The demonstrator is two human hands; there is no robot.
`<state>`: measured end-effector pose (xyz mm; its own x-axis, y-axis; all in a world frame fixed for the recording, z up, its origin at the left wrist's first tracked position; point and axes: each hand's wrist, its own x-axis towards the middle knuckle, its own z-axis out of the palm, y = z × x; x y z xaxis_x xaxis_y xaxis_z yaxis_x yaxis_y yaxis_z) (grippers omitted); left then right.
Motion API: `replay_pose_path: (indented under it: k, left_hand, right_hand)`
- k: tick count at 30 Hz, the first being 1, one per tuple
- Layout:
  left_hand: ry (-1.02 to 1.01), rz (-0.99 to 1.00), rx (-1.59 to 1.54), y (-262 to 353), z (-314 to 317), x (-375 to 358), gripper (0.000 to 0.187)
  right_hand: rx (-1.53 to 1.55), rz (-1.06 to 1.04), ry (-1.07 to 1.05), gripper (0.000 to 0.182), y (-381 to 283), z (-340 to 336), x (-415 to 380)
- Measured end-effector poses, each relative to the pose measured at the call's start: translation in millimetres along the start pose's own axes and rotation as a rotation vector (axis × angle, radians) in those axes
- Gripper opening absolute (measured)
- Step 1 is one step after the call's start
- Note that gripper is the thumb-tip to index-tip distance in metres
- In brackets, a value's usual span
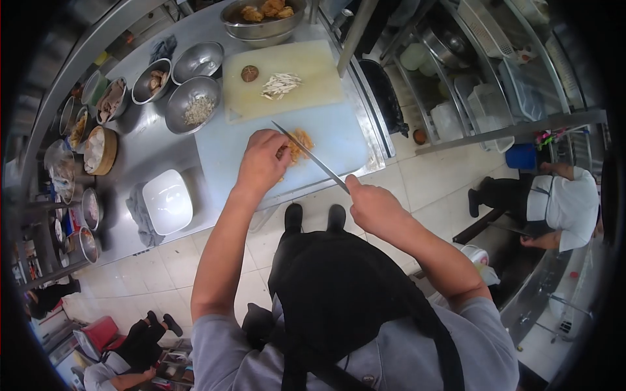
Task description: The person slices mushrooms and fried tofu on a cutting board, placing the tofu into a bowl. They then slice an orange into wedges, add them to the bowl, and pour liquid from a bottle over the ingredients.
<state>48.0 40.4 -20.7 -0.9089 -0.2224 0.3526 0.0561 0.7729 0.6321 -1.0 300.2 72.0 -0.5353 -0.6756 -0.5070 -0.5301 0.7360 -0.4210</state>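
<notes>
My right hand (375,205) is wrapped round the handle of a long kitchen knife (318,161). Its blade points up and to the left, crossing over finely cut orange food (301,140) on a pale blue cutting board (339,133). Close by the blade, on the left, my left hand (264,159) has its fingers curled down against the orange pieces, and its fingertips are partly hidden. Behind lies a yellow cutting board (244,104) with a brown mushroom cap (250,73) and a heap of white strips (282,85).
Left of the boards stand a steel bowl of chopped white bits (199,109), a bowl of mushrooms (156,81) and a white square dish (168,202). A bowl of browned pieces (266,12) sits at the back. Co-workers (561,205) stand at right and lower left.
</notes>
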Motion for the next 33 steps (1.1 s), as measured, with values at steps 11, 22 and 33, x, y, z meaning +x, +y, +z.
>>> replay_pose_path:
  k: [11, 22, 33]
  left_hand:
    - [-0.093, 0.041, 0.090, -3.7, -2.3, 6.6, 0.016]
    - [-0.012, -0.835, -0.141, 25.6, -46.3, -52.9, 0.064]
    - [0.175, -0.756, 0.314, 61.3, 64.0, 12.3, 0.079]
  right_hand:
    - [-0.056, 0.001, -0.034, 0.028, -0.3, 23.2, 43.4]
    - [0.129, 0.212, -0.047, 0.032, 40.2, -18.9, -4.6]
    - [0.284, -0.131, -0.271, 0.032, 49.1, -14.6, 50.2]
